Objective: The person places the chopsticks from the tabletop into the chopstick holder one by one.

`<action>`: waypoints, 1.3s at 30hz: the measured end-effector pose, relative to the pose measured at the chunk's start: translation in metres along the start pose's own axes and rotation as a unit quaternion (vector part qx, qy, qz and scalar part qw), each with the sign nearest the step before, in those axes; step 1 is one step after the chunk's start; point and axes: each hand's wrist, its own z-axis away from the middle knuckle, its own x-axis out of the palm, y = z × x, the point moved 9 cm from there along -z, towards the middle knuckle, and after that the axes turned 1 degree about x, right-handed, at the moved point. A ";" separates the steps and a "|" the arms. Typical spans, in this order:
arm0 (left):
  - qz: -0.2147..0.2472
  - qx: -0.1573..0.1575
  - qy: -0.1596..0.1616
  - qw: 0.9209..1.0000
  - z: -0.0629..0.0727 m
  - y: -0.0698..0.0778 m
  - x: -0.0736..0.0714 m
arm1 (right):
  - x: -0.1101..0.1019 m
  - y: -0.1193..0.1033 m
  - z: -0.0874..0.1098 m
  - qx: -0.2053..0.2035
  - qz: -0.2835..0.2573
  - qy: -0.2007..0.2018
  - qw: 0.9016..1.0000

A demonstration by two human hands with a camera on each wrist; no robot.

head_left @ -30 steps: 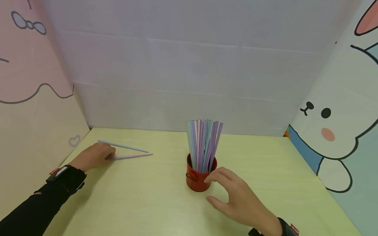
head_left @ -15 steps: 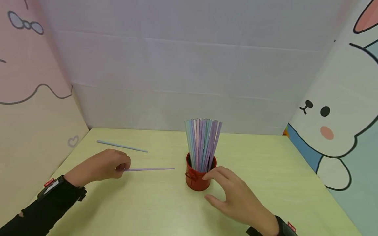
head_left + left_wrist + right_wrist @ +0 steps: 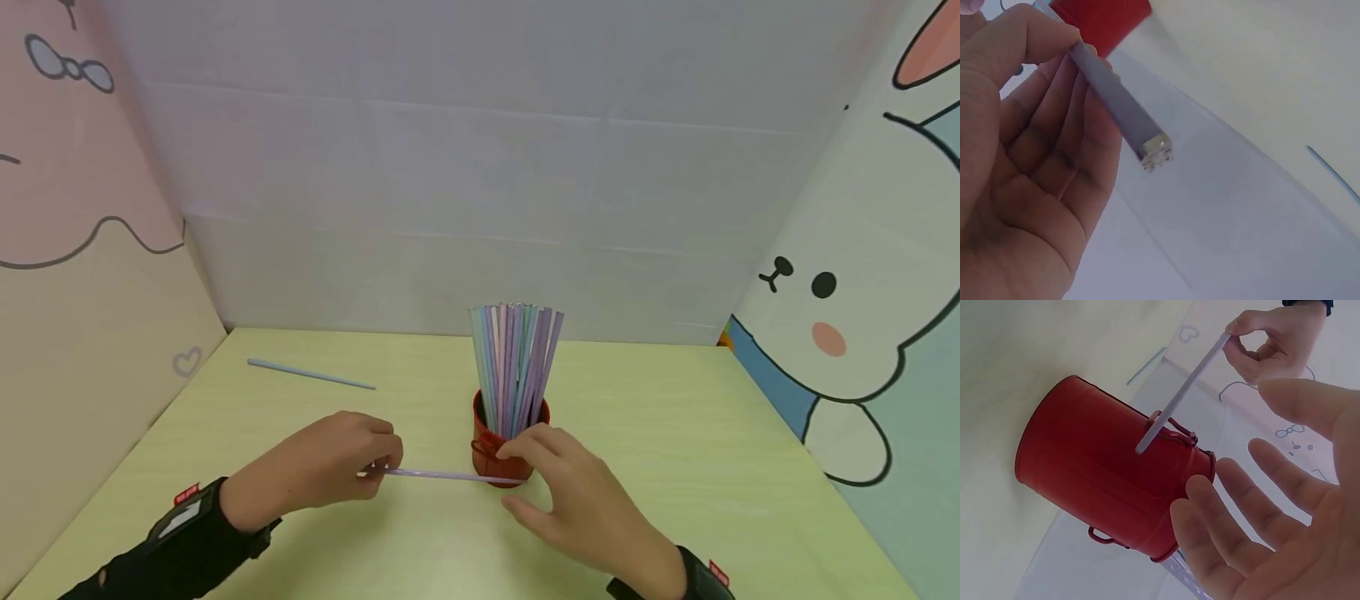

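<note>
My left hand pinches a thin lilac stick between thumb and fingers. In the left wrist view the near end of this stick looks pale and glittery. Its far end reaches across the front of a red metal bucket and lies near my right fingertips, apparently apart from them. My right hand is beside the bucket with thumb and fingers spread, holding nothing. Several pastel sticks stand upright in the bucket. The right wrist view shows the bucket's small side handles.
A light blue stick lies on the pale yellow table at the back left. A white sheet hangs behind the table, and printed cartoon panels flank it on both sides.
My left hand has lifted the lilac stick from beside the blue one and carried it right and nearer to me, to the bucket's front. My right hand has shifted slightly left.
</note>
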 end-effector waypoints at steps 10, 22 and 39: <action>0.031 0.005 0.015 0.999 -0.046 0.046 0.012 | 0.011 -0.008 -0.006 0.006 0.025 -0.015 1.000; 0.060 0.008 0.039 0.997 -0.070 0.062 0.017 | 0.020 -0.009 -0.012 0.002 0.035 -0.033 0.999; 0.206 -0.120 0.194 0.952 -0.059 0.005 -0.019 | -0.018 -0.006 -0.020 -0.021 0.001 -0.089 0.996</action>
